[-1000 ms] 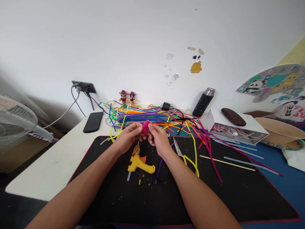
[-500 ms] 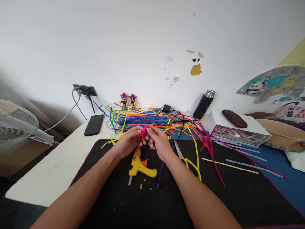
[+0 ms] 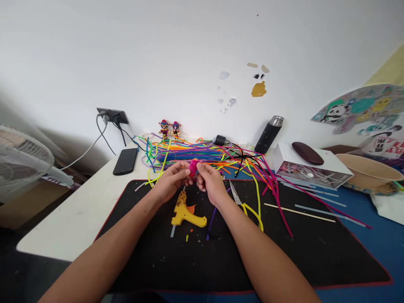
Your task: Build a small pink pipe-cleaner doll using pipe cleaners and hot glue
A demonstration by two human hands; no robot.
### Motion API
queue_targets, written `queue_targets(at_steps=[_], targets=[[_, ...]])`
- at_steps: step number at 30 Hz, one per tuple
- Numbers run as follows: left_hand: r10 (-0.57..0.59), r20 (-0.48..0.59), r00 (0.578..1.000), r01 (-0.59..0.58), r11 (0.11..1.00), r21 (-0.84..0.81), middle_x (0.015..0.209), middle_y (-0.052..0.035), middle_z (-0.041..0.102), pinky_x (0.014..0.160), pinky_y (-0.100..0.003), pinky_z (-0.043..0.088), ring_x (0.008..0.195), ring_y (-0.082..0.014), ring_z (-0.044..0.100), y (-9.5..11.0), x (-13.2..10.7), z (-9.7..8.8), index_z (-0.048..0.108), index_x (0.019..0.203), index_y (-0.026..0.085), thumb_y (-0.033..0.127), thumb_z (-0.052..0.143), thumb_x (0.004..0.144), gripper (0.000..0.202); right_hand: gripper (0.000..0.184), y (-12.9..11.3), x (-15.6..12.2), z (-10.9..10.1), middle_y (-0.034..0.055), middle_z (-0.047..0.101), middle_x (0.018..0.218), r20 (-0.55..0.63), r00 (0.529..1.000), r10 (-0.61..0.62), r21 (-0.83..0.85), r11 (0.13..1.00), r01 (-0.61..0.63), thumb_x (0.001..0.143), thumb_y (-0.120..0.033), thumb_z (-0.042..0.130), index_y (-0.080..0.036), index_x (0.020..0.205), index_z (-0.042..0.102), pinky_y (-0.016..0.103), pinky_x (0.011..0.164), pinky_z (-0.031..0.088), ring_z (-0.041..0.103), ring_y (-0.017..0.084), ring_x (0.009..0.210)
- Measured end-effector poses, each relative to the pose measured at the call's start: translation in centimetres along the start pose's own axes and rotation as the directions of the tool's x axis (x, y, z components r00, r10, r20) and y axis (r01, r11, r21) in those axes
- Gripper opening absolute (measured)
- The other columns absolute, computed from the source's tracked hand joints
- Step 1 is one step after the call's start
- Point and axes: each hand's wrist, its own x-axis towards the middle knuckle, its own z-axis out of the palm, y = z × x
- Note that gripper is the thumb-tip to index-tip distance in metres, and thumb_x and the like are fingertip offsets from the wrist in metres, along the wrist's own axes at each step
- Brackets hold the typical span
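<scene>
Between both hands is a small bright pink fuzzy piece, apparently made of wound pipe cleaner, with a bit of orange at its top. My left hand pinches it from the left, and my right hand grips its right side with thumb and fingers. Parts of the piece are hidden by the fingers. Just below the hands, a yellow glue gun lies on the black mat. To the right, beside my right forearm, rest yellow-handled scissors. A purple pipe cleaner lies between the glue gun and that forearm.
Colourful pipe cleaners spread behind the hands, near two small figures. A phone lies left. A black flask, a white box, a wooden stick and a basket are on the right.
The pink piece has been turned in the fingers and now stands more upright, with more of its pink side showing. Both hands still hold it. The view has shifted slightly.
</scene>
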Motion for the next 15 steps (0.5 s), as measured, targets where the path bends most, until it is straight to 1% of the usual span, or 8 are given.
queue_targets(at_steps=[4,8,12,15], targets=[[-0.027,0.009,1.0,0.027,1.0,-0.015,0.076,-0.0034,0.073,0.062,-0.025,0.05,0.064,-0.015,0.067,0.19,-0.06,0.11,0.071,0.096,0.016,0.036,0.089,0.081,0.031,0.053,-0.03,-0.05,0.01,-0.0095,0.047,0.05,0.012,1.0,0.028,0.017,0.999,-0.028,0.075,-0.069,0.083,-0.02,0.085,0.064,0.019,0.038,0.021,0.04,0.007,0.038],[-0.032,0.026,0.999,0.033,0.999,-0.009,0.075,-0.0034,0.072,0.063,-0.025,0.051,0.065,-0.0155,0.067,0.1,-0.12,0.05,0.07,0.096,0.016,0.036,0.088,0.083,0.03,0.051,-0.04,0.03,-0.06,-0.0114,0.044,0.048,0.015,1.0,0.026,0.053,0.998,-0.027,0.073,-0.064,0.087,-0.02,0.088,0.066,0.019,0.038,0.021,0.039,0.007,0.038],[-0.047,0.034,0.998,0.047,0.999,-0.012,0.077,-0.0037,0.073,0.063,-0.025,0.052,0.068,-0.0166,0.069,-0.13,-0.17,-0.01,0.069,0.098,0.017,0.04,0.088,0.084,0.033,0.051,-0.16,0.07,-0.09,-0.0126,0.042,0.048,0.014,0.999,0.031,0.068,0.997,-0.032,0.072,-0.063,0.088,-0.02,0.088,0.066,0.019,0.038,0.021,0.037,0.006,0.038],[-0.038,0.015,0.999,0.037,0.999,0.013,0.077,-0.003,0.073,0.062,-0.025,0.05,0.066,-0.0161,0.069,-0.19,-0.12,0.01,0.068,0.099,0.017,0.041,0.091,0.082,0.037,0.051,-0.25,0.03,-0.03,-0.0122,0.043,0.048,0.018,0.999,0.027,0.064,0.998,-0.028,0.071,-0.062,0.089,-0.02,0.088,0.066,0.02,0.038,0.021,0.037,0.006,0.038]])
